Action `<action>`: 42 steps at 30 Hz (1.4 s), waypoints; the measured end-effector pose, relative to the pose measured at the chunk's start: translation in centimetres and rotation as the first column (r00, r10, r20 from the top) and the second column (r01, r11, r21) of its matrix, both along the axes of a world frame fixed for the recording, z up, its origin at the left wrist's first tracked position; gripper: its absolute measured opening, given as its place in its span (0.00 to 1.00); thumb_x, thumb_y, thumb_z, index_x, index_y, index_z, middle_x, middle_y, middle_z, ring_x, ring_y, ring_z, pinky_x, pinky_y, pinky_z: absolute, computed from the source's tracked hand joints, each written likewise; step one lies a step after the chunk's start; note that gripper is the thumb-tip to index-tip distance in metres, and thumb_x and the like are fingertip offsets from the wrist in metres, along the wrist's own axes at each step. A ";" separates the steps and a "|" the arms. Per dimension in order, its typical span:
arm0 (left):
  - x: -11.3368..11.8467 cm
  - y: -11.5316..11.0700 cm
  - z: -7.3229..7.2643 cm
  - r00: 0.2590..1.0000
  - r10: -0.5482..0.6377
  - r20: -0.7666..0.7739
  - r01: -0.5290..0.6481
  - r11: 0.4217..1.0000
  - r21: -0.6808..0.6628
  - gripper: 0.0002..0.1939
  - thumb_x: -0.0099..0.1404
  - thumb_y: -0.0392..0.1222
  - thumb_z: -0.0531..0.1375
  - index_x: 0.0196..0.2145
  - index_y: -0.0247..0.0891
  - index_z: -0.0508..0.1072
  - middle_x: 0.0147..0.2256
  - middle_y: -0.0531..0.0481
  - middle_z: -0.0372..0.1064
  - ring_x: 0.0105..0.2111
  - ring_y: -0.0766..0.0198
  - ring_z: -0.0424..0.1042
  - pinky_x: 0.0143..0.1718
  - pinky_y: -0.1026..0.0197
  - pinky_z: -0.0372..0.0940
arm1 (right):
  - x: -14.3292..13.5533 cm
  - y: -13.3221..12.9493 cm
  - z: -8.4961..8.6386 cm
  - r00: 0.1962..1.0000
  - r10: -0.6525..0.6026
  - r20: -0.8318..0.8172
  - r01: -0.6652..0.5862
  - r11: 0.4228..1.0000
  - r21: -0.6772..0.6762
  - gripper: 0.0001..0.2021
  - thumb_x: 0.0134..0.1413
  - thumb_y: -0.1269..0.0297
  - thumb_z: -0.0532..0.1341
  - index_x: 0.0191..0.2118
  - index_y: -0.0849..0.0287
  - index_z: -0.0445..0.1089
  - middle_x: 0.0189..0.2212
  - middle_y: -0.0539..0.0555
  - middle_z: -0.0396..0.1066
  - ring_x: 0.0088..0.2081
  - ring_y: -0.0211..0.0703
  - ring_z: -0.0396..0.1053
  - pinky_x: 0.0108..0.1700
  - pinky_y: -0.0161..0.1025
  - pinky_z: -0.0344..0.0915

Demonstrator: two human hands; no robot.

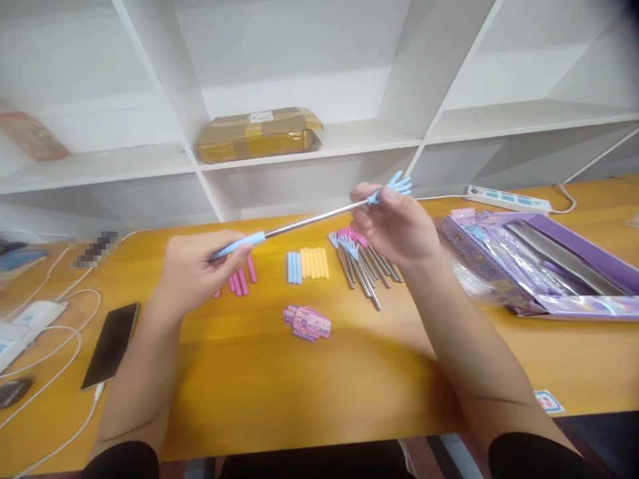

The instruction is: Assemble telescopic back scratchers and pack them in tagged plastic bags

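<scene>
A metal rod with a blue handle and a blue hand-shaped head (319, 217) is stretched between my two hands above the table. My left hand (204, 266) is closed round the blue handle. The fingers of my right hand (394, 223) pinch the rod just below its blue head. Beneath them on the table (239, 379) lie blue tubes (294, 267), yellow tubes (315, 263) and pink tubes (239, 282), the pink ones partly behind my left hand. A pile of metal rods (367, 266) with blue and pink heads is below my right hand. Small printed cards (308, 323) overlap nearer me.
An open purple box (539, 266) with plastic-wrapped items stands at the right, a power strip (509, 198) behind it. A phone (110, 344), white cables and another power strip (30, 326) are at the left. A taped carton (259, 136) rests on the shelf.
</scene>
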State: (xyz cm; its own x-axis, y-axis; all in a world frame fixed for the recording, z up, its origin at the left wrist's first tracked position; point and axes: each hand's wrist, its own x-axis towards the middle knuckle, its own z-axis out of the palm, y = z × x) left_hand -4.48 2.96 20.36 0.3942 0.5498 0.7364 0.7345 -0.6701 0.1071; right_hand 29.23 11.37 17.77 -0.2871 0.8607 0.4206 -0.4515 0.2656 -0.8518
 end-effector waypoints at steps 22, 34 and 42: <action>-1.9 -0.8 1.3 0.985 0.025 -0.171 0.016 0.972 0.236 0.05 0.70 0.39 0.69 0.41 0.51 0.81 0.21 0.61 0.73 0.21 0.69 0.68 0.23 0.61 0.58 | 0.1 -0.7 0.6 0.972 -0.039 0.231 0.004 0.989 0.149 0.21 0.55 0.53 0.78 0.40 0.53 0.66 0.27 0.44 0.67 0.28 0.35 0.67 0.32 0.37 0.63; -1.9 -2.5 1.7 0.963 0.079 -0.257 0.001 0.955 0.296 0.12 0.70 0.39 0.69 0.50 0.48 0.80 0.22 0.60 0.73 0.22 0.69 0.70 0.23 0.61 0.59 | 0.4 -1.3 0.8 0.954 -0.028 0.300 -0.032 0.981 0.193 0.18 0.63 0.52 0.73 0.40 0.52 0.64 0.26 0.45 0.67 0.27 0.36 0.66 0.33 0.39 0.61; -1.3 -2.3 1.3 0.965 0.096 -0.244 -0.034 0.968 0.248 0.09 0.71 0.41 0.68 0.48 0.53 0.80 0.21 0.60 0.73 0.21 0.67 0.72 0.23 0.62 0.61 | 0.2 -2.3 1.1 0.945 -0.089 0.315 0.021 0.977 0.211 0.19 0.62 0.52 0.74 0.39 0.52 0.64 0.26 0.45 0.68 0.26 0.36 0.66 0.32 0.40 0.61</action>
State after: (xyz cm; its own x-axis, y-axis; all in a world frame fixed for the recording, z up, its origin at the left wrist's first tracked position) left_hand -5.82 0.70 21.66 0.5531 0.4000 0.7308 0.7595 -0.6026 -0.2450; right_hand 29.39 9.09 18.85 -0.3904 0.7855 0.4802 -0.1427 0.4637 -0.8744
